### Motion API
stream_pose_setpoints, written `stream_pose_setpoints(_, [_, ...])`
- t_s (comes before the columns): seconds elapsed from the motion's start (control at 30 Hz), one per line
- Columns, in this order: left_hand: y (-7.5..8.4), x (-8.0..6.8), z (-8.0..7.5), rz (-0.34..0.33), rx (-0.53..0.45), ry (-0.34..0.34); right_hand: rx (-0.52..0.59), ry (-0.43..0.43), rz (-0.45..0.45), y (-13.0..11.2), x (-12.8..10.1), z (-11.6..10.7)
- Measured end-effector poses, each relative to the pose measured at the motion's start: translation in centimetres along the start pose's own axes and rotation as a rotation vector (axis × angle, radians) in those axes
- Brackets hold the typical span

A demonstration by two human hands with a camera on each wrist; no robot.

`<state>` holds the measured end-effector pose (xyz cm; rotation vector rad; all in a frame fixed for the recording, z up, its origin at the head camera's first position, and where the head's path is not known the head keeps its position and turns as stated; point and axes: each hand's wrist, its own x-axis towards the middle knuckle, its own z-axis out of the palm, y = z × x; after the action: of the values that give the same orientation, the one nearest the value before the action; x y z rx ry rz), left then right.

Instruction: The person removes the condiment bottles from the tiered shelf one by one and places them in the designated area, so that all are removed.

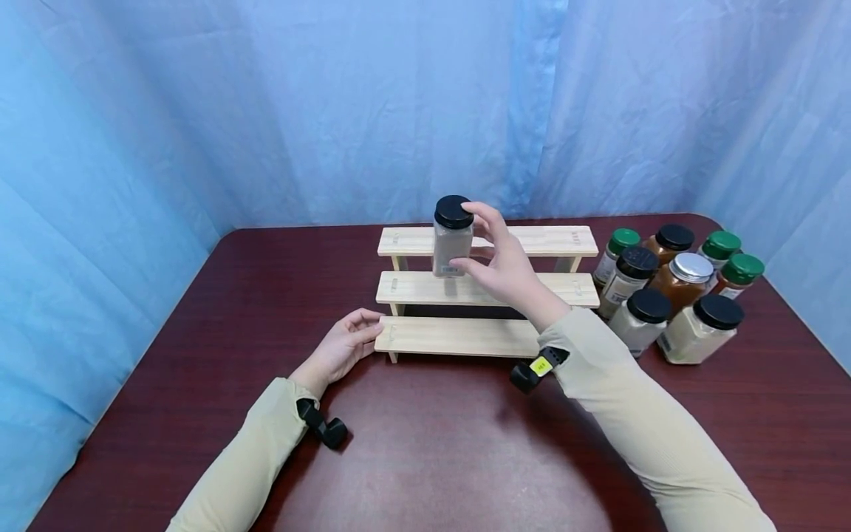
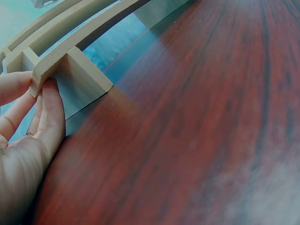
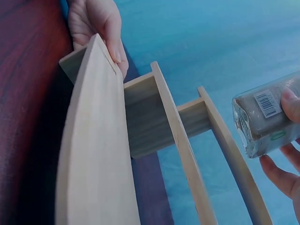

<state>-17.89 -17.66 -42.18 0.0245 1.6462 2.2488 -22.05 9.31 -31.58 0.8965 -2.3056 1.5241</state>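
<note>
A three-tier wooden shelf stands on the dark red table. My left hand pinches the left end of its lowest board, thumb on top and fingers beneath, as the left wrist view shows. My right hand grips a clear spice jar with a black lid and greyish powder inside. That jar is upright in the head view, overlapping the top and middle boards at their left part. In the right wrist view, the jar's base hangs apart from the boards, its barcode label showing.
Several spice jars crowd together right of the shelf, among them a silver-lidded jar, a green-lidded jar and a black-lidded jar in front. Blue curtains hang behind and beside the table.
</note>
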Motion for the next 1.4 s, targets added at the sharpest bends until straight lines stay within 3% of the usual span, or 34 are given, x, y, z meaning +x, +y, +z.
stream_pose_setpoints(0.77, [-0.2, 0.0, -0.1, 0.01, -0.004, 0.014, -0.069, -0.005, -0.124, -0.5, -6.3, -2.0])
stream_pose_setpoints(1.07, [-0.1, 0.0, 0.1, 0.004, -0.001, 0.018, 0.029, -0.017, -0.203, 0.0, -8.3, -3.6])
stream_pose_setpoints(1.4, [0.0, 0.0, 0.2, -0.002, -0.009, 0.019, -0.055, -0.018, -0.263, -0.2, -10.2, -6.2])
